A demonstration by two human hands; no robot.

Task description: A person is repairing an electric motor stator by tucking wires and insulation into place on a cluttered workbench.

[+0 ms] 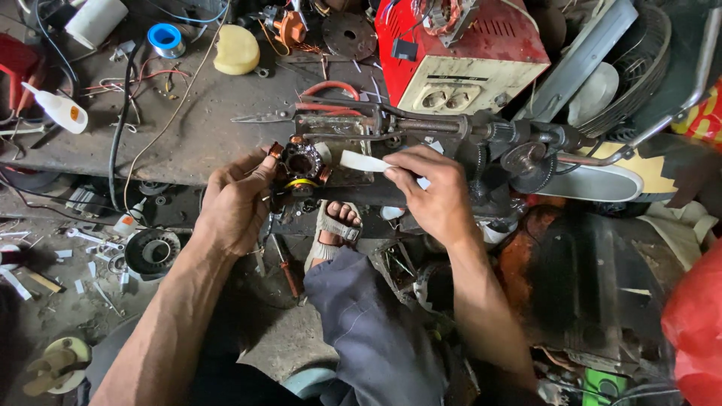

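Observation:
My left hand [235,201] grips a small motor stator [301,162], a dark ring with copper coils and a bit of yellow tape, at the front edge of the workbench [203,128]. My right hand [434,192] pinches a white strip of paper [363,160] whose free end points at the stator. Both hands hover just in front of a metal winding jig with a threaded shaft [429,125]. My foot in a sandal [336,225] shows below, between the hands.
Red-handled scissors [301,113] lie behind the stator. A red and cream box with sockets [459,56] stands at the back. A white squeeze bottle [59,107], blue tape roll [165,39] and yellow pad [236,49] sit on the bench. A fan guard [635,68] is right.

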